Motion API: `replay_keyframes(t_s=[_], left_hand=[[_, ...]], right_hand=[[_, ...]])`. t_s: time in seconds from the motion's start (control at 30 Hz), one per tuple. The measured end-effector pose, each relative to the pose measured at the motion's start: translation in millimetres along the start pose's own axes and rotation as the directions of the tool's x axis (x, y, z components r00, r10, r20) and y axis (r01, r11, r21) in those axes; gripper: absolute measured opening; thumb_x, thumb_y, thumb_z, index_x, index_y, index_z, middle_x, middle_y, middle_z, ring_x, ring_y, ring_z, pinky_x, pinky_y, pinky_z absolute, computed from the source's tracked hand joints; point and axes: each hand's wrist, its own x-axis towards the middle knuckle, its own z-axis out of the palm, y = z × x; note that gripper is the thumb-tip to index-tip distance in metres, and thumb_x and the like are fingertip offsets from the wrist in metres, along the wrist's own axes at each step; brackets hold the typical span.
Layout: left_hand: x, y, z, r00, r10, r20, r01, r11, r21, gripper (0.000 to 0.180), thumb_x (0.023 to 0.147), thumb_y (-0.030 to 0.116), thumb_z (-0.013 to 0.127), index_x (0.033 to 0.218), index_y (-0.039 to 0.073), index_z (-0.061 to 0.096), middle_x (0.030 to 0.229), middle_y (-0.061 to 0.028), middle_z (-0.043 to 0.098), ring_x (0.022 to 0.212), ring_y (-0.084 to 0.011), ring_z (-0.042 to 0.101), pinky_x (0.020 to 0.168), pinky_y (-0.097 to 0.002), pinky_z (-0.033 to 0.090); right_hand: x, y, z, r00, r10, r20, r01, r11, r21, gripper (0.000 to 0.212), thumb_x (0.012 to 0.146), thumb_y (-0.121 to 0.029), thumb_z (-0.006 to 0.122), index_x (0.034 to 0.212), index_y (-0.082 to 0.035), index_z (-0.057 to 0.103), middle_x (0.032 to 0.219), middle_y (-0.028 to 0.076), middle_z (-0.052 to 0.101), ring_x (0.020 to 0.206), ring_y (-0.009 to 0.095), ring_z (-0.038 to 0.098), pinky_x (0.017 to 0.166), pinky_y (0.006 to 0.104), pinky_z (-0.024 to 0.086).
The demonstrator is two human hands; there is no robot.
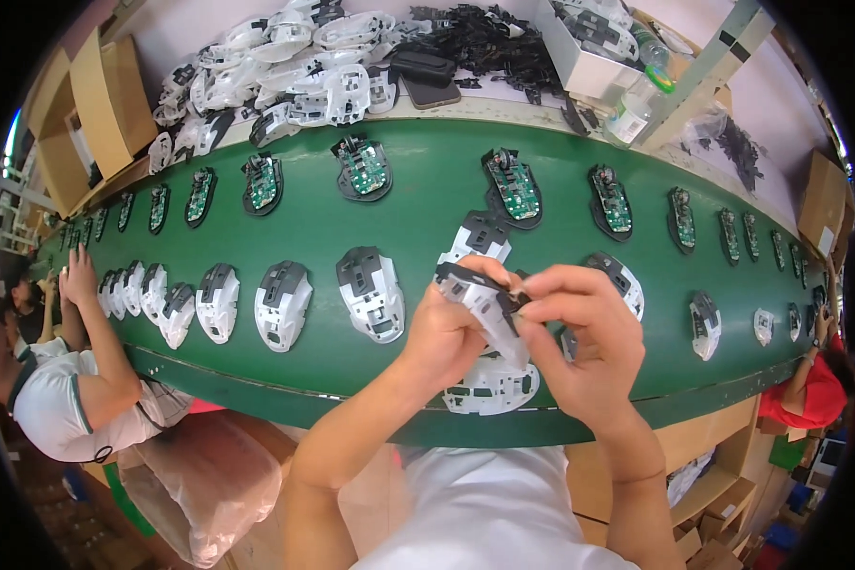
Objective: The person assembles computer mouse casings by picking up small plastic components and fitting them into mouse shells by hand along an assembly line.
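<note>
My left hand is closed around a white and black computer mouse shell, raised over the near side of the green belt. At the shell's right edge, my right hand pinches a small black part between thumb and fingers; its exact shape is mostly hidden. Beneath my hands lies a white shell by the belt's near edge. Another white and grey shell rests just beyond my left hand, touching a mouse base with a green circuit board. My right hand partly covers a further shell.
Along the belt runs a far row of mouse bases and a near row of shells. Piled white shells, black parts, a phone and a bottle stand behind. Co-workers' arms reach in at both ends.
</note>
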Motion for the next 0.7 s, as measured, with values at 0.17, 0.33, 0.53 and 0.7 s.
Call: replay_keyframes(t_s=[0.17,0.33,0.53,0.7], left_hand=[[0.6,-3.6,2.6,0.999,0.000,-0.052,0.007,0.993,0.121,0.017,0.090,0.006,0.057,0.107,0.005,0.056,0.104,-0.0119,0.061,0.098,-0.0260,0.062,0.088,-0.0400,0.051],[1.7,-3.7,5.0,0.999,0.047,0.003,-0.047,0.992,0.121,0.015,0.090,0.006,0.058,0.106,0.006,0.056,0.102,-0.0117,0.061,0.098,-0.0242,0.061,0.088,-0.0384,0.050],[3.0,0.9,17.4,0.998,0.059,-0.033,-0.057,0.997,0.043,0.039,0.067,-0.016,0.045,0.100,0.001,0.056,0.100,-0.0158,0.062,0.096,-0.0258,0.062,0.085,-0.0362,0.052],[1.9,0.8,18.1,1.000,0.030,-0.006,-0.030,1.000,0.004,0.037,0.069,-0.015,0.046,0.101,0.001,0.056,0.100,-0.0157,0.062,0.096,-0.0257,0.062,0.085,-0.0360,0.052]], right_hand=[[4.8,2.8,-6.6,0.998,-0.070,0.001,0.069,0.990,-0.121,0.026,0.071,0.009,0.074,0.094,0.000,0.067,0.091,0.011,0.068,0.080,0.020,0.068,0.065,0.0282,0.054],[1.4,0.1,-7.0,0.992,0.127,-0.014,-0.127,0.992,-0.004,0.025,0.073,0.009,0.075,0.095,0.001,0.067,0.089,0.010,0.066,0.076,0.017,0.066,0.064,0.0267,0.054],[-5.2,3.5,-5.4,0.991,0.122,-0.063,-0.115,0.989,0.095,0.025,0.071,0.008,0.077,0.094,0.001,0.068,0.087,0.010,0.065,0.072,0.014,0.064,0.064,0.0249,0.052],[-5.0,0.6,-6.4,0.991,0.129,-0.021,-0.126,0.986,0.109,0.023,0.070,0.007,0.078,0.089,-0.001,0.069,0.083,0.009,0.065,0.071,0.016,0.064,0.063,0.0248,0.051]])
